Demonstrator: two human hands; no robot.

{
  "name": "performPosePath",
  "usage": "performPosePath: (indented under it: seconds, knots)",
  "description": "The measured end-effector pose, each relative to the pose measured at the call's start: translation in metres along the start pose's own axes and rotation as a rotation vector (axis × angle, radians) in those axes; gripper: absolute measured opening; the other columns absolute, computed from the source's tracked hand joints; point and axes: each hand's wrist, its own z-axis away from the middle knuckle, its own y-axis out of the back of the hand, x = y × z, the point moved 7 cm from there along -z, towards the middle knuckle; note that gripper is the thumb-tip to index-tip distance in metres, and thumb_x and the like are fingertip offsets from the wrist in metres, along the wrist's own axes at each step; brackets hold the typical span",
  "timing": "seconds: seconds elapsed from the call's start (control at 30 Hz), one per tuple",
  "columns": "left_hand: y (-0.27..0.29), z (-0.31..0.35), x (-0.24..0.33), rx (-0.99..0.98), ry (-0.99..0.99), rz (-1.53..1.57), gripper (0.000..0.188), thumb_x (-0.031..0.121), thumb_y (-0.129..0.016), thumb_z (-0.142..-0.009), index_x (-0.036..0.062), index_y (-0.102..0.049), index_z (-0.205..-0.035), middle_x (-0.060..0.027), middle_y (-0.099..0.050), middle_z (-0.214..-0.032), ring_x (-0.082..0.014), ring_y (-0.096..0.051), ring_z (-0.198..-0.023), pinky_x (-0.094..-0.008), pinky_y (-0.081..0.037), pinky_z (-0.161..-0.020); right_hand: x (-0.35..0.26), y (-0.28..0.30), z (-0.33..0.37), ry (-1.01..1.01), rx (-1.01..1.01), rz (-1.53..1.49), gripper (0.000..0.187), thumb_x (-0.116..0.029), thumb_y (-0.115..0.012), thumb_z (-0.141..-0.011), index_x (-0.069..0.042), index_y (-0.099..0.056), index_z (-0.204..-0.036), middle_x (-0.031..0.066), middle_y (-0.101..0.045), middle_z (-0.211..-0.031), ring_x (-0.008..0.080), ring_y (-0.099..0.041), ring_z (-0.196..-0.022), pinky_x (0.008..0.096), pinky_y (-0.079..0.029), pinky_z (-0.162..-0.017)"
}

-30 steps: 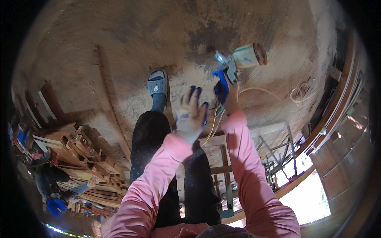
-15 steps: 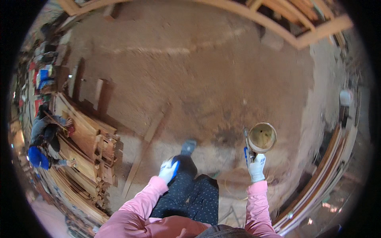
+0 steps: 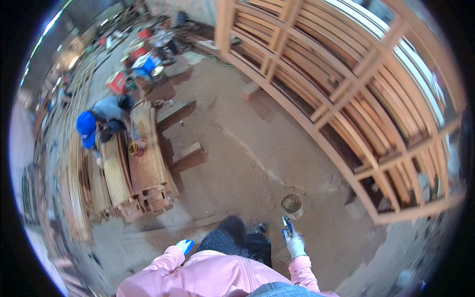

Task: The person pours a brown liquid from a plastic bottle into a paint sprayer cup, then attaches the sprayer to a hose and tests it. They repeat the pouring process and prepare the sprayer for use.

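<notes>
My right hand (image 3: 295, 243), in a white and blue glove, is closed round the handle of what looks like a spray gun (image 3: 285, 222) with a metal body. A round, open-topped cup (image 3: 292, 204) sits at its far end, light brown inside. Low at my left side, my gloved left hand (image 3: 185, 246) hangs near my dark-trousered leg with nothing visible in it. Its fingers look loosely extended, with the blue palm side partly showing. Both forearms are in pink sleeves.
A large wooden frame rack (image 3: 346, 79) holding long timbers stands at far right. On the left, a person in a blue cap (image 3: 86, 126) bends over stacked wooden boards (image 3: 148, 143), a small container in hand. Wood offcuts (image 3: 188, 152) lie on the dusty floor (image 3: 247, 143).
My view has swung left and up, bringing the timber rack and co-worker further in. My left hand has come off my thigh to my side. The right hand still holds the spray gun.
</notes>
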Motion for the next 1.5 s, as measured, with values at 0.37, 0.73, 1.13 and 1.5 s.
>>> performPosePath:
  seconds: [0.37,0.73,1.13,1.5]
  knots:
    - [0.032,-0.086,0.026,-0.167,0.348,0.568,0.050,0.043,-0.057,-0.095,0.0120,-0.062,-0.134,-0.0177,-0.062,-0.135,-0.0348,-0.055,-0.130,-0.0435,-0.042,-0.110,-0.363,0.136,-0.408,1.009,0.326,0.336,0.042,-0.011,-0.074,-0.077,-0.006,-0.060,-0.115,0.0185,-0.068,-0.095,0.0396,-0.066,-0.086,0.0483,-0.052,-0.073]
    - [0.604,-0.335,0.093,0.661,-0.033,0.673,0.039,0.015,-0.058,-0.100,0.0008,-0.058,-0.136,-0.0156,-0.065,-0.132,-0.0279,-0.062,-0.122,-0.0334,-0.044,-0.108,-0.644,0.079,-0.705,0.842,0.388,-0.420,0.023,-0.024,-0.071,-0.094,-0.004,-0.067,-0.105,0.0017,-0.058,-0.071,0.0153,-0.051,-0.053,0.0335,-0.043,-0.052]
    - [0.935,-0.681,0.128,0.451,-0.042,1.192,0.041,0.026,-0.060,-0.102,-0.0013,-0.061,-0.133,-0.0097,-0.068,-0.124,-0.0182,-0.064,-0.114,-0.0304,-0.048,-0.100,-0.880,-0.186,-1.088,0.172,-0.200,-0.526,0.031,-0.020,-0.070,-0.094,-0.005,-0.067,-0.122,0.0013,-0.066,-0.084,0.0078,-0.058,-0.070,0.0292,-0.048,-0.061]
    - [1.147,-0.927,0.188,0.420,-0.229,1.437,0.037,0.020,-0.059,-0.103,-0.0022,-0.062,-0.132,-0.0131,-0.068,-0.124,-0.0192,-0.063,-0.115,-0.0321,-0.046,-0.103,-1.035,-0.359,-1.336,-0.002,-0.201,-0.543,0.035,-0.025,-0.070,-0.094,-0.008,-0.065,-0.124,-0.0015,-0.061,-0.079,0.0091,-0.051,-0.059,0.0302,-0.044,-0.052]
